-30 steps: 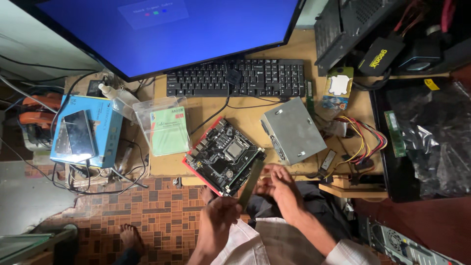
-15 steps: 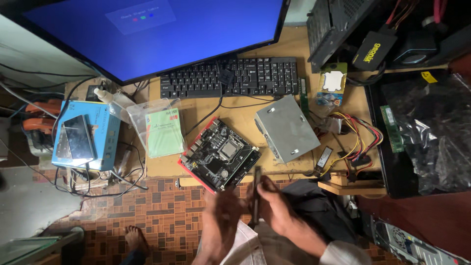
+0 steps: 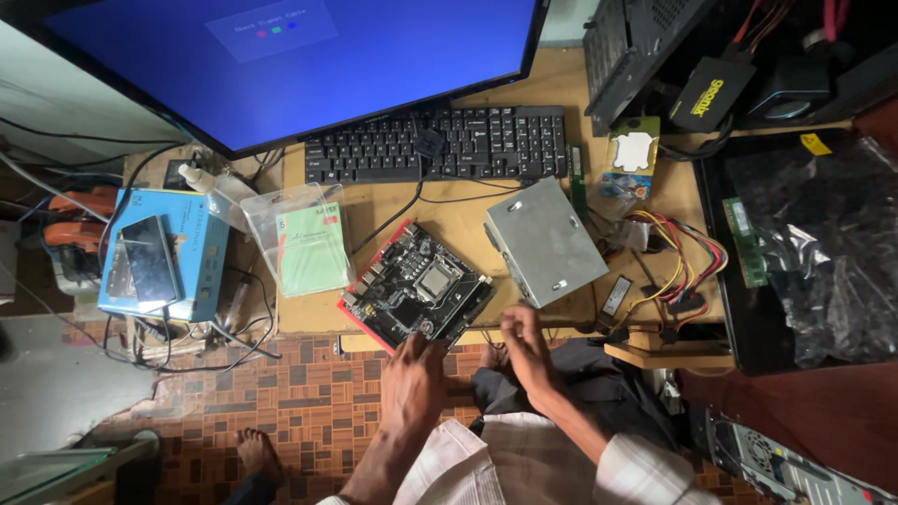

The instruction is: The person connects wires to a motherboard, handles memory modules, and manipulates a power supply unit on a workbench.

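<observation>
Head view: left hand spread, touching black red-edged motherboard; right hand's grip blurred, cannot tell.

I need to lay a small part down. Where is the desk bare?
Bare wood lies between the keyboard and motherboard, and behind the metal box. The cables on the right crowd that side.

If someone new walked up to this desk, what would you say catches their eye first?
Most likely the big monitor glowing blue across the top of the wooden desk, with a black keyboard just below it. Next comes the bare motherboard at the desk's front edge, where the left hand reaches its near corner. To its right sit a grey metal box and a tangle of coloured wires, with the right hand just below them.
</observation>
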